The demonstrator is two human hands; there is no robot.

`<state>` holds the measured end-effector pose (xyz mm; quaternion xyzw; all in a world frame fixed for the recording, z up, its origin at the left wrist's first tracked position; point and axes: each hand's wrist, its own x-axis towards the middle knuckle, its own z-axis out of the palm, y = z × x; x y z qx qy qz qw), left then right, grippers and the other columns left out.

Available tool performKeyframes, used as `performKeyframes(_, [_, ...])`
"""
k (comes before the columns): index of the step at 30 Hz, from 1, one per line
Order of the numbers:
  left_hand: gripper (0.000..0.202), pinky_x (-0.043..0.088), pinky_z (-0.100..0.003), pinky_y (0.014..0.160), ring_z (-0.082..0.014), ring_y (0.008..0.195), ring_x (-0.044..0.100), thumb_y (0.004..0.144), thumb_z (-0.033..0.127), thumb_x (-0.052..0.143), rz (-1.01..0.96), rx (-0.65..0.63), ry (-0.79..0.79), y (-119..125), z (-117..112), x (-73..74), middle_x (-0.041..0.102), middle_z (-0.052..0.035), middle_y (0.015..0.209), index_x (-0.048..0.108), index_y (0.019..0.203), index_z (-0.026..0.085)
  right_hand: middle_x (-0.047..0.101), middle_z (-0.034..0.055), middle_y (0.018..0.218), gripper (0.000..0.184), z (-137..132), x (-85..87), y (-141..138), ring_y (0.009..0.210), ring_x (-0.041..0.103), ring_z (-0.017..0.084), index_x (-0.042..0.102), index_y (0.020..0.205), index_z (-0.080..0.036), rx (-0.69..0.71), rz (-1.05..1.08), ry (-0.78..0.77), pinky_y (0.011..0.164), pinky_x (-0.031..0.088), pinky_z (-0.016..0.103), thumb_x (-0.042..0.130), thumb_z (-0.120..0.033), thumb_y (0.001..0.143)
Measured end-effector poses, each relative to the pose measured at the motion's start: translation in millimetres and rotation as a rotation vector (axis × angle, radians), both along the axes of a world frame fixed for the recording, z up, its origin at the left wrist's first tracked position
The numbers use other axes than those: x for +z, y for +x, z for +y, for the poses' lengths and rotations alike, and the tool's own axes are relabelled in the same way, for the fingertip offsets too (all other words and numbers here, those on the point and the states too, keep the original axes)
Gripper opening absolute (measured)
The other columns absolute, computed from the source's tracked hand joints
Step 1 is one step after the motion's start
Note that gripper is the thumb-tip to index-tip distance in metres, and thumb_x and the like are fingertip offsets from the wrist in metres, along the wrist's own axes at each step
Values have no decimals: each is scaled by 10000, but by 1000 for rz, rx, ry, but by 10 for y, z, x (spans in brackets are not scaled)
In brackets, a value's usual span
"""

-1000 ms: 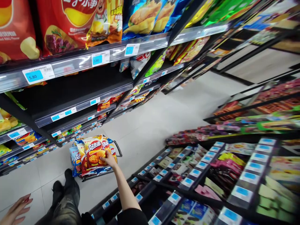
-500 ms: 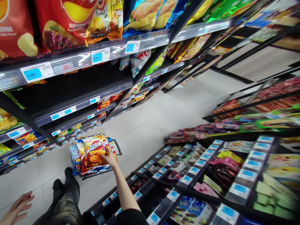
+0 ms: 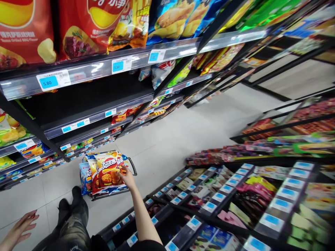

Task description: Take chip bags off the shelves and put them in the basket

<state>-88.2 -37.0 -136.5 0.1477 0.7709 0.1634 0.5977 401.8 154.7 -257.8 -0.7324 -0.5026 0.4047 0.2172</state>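
Observation:
My right hand [image 3: 127, 177] reaches down to a shopping basket [image 3: 132, 165] on the floor, fingers pinched on the edge of a red and yellow snack bag [image 3: 108, 170] lying on top. Several more snack bags, some blue [image 3: 85, 177], fill the basket. My left hand [image 3: 19, 228] hangs at the lower left with its fingers spread and nothing in it. My legs and dark shoes [image 3: 74, 205] stand just left of the basket.
Black shelves [image 3: 91, 115] with blue price tags run along the left, with big chip bags [image 3: 86, 28] on top. Low racks of sweets and biscuits [image 3: 222, 195] stand on the right. A pale tiled aisle [image 3: 183, 132] runs between them.
The view has shifted slightly right and down. My right hand stays on the red snack bag in the basket, and my left hand has barely moved.

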Motion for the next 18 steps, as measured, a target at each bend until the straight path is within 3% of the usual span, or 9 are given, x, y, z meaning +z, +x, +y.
performKeyframes(5, [933,440,-447,902,-345,1162,498,420,835,498,13,24,-6,15,10,53,534,-135,1289,477,1136,236,623,114,1089,416,-150,146,62,899,629,217,555,1064,-134,-40,-18,9,791,501,369,552,-430,771])
performKeyframes(9, [876,451,-407,868,-331,1114,538,463,732,577,7,74,27,14,44,226,515,-165,1295,474,1143,190,670,146,1017,477,-381,303,9,868,655,293,594,954,-172,-55,-55,9,736,517,374,450,-548,697])
performKeyframes(14, [827,436,-392,871,-321,1110,538,490,651,607,-15,94,60,-65,61,429,505,-183,1291,475,1146,164,715,115,894,410,-609,526,-190,831,668,324,617,833,-246,24,-99,2,708,523,388,450,-569,643])
performKeyframes(18, [742,437,-384,860,-310,1087,554,514,620,614,-25,156,97,-132,23,433,544,-167,1252,504,1104,184,725,99,846,375,-571,677,-409,844,667,339,628,788,-283,107,-147,-3,683,530,403,430,-566,643])
